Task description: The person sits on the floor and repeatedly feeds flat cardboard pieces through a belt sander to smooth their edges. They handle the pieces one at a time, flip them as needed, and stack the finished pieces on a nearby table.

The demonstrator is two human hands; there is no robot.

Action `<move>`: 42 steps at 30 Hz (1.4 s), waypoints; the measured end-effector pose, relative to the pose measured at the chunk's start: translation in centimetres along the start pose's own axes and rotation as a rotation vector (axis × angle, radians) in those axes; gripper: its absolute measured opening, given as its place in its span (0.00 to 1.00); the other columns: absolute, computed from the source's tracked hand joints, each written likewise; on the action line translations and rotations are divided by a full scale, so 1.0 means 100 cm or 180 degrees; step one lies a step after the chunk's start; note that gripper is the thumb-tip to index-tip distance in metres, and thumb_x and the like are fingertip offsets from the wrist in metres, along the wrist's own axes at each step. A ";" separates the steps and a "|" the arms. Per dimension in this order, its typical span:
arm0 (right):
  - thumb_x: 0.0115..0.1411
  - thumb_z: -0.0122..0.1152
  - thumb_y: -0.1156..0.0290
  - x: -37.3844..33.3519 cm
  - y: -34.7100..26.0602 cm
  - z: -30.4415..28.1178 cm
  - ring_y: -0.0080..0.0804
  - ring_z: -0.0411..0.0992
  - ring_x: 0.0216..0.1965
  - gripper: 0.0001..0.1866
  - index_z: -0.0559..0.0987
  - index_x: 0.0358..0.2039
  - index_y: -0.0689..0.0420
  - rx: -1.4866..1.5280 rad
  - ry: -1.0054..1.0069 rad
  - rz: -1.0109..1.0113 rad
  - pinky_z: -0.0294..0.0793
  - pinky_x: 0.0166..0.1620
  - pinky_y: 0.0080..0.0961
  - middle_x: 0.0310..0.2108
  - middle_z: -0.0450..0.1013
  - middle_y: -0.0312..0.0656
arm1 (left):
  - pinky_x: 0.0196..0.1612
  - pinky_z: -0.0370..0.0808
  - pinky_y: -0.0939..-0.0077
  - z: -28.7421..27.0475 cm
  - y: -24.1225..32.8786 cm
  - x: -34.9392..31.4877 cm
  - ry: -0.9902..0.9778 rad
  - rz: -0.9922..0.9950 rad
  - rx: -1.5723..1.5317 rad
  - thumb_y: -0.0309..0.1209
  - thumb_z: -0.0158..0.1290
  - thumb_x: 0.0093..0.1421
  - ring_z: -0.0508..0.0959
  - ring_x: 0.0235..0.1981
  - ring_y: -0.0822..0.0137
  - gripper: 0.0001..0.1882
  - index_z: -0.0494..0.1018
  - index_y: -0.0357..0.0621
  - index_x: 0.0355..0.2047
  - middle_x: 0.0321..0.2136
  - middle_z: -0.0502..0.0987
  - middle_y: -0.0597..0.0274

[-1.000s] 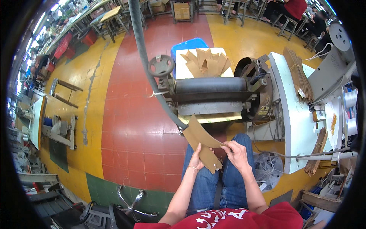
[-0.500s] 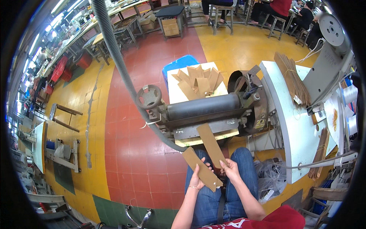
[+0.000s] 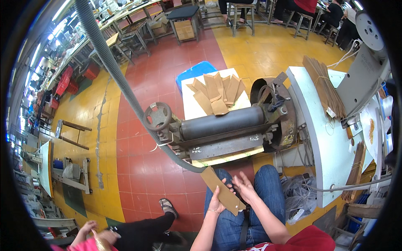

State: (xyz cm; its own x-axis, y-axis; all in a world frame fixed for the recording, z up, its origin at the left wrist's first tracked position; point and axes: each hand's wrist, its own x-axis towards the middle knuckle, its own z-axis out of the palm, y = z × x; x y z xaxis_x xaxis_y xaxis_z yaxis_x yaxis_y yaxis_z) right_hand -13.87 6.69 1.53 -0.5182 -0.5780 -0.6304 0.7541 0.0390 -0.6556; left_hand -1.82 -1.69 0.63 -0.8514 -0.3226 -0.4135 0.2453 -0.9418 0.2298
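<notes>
My left hand [image 3: 216,201] is closed around a small stack of flat brown strips [image 3: 221,190], slanted above my lap, with the thumb on top. Just to the right of the stack is my right hand [image 3: 246,187], fingers apart and holding nothing. In front of my knees stands a machine with a dark roller [image 3: 222,122] and a metal feed plate [image 3: 226,145]. Behind the roller, several brown pieces [image 3: 215,90] lie fanned out on a pale board [image 3: 188,98]. One curled brown piece [image 3: 219,107] rests against the top of the roller.
A ribbed grey hose [image 3: 113,71] runs down past a handwheel [image 3: 157,116] at the machine's left. Right is a pale table [image 3: 307,125] with tied brown bundles [image 3: 324,85]. At lower left, another person's sandalled foot [image 3: 168,208] and hands [image 3: 98,234] show.
The strip in my right hand has left it, and that hand is now open. A curled piece has appeared at the roller's far side. Another person has come in at lower left.
</notes>
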 end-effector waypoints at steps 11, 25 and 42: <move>0.65 0.55 0.65 -0.014 0.007 -0.031 0.24 0.73 0.37 0.14 0.75 0.48 0.57 -0.1237 0.0113 0.0329 0.71 0.42 0.23 0.37 0.76 0.37 | 0.52 0.73 0.57 -0.001 -0.002 0.001 0.0096 0.0007 -0.0031 0.46 0.50 0.63 0.74 0.43 0.60 0.27 0.60 0.50 0.59 0.43 0.70 0.56; 0.62 0.56 0.66 -0.053 -0.036 -0.022 0.32 0.77 0.35 0.15 0.76 0.45 0.63 -0.3125 -0.0542 -0.0197 0.74 0.41 0.27 0.33 0.78 0.45 | 0.53 0.72 0.57 -0.003 -0.002 0.001 -0.0065 -0.0042 -0.0203 0.43 0.49 0.64 0.73 0.44 0.60 0.28 0.58 0.49 0.61 0.45 0.70 0.54; 0.47 0.64 0.39 -0.073 -0.159 0.083 0.43 0.77 0.35 0.35 0.76 0.44 0.56 -0.5739 -0.0496 -0.0905 0.75 0.37 0.38 0.31 0.76 0.45 | 0.56 0.70 0.56 0.016 0.008 0.003 -0.0231 -0.0104 -0.0648 0.46 0.37 0.63 0.73 0.48 0.56 0.33 0.57 0.34 0.61 0.44 0.72 0.48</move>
State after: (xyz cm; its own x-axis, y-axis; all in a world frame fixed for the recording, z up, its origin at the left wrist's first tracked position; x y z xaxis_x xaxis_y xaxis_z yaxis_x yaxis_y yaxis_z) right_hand -18.75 3.56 20.06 -0.4208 -0.7806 -0.4622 -0.6970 0.6043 -0.3860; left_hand -2.65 -2.45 2.08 -0.8897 -0.2909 -0.3517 0.2993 -0.9536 0.0318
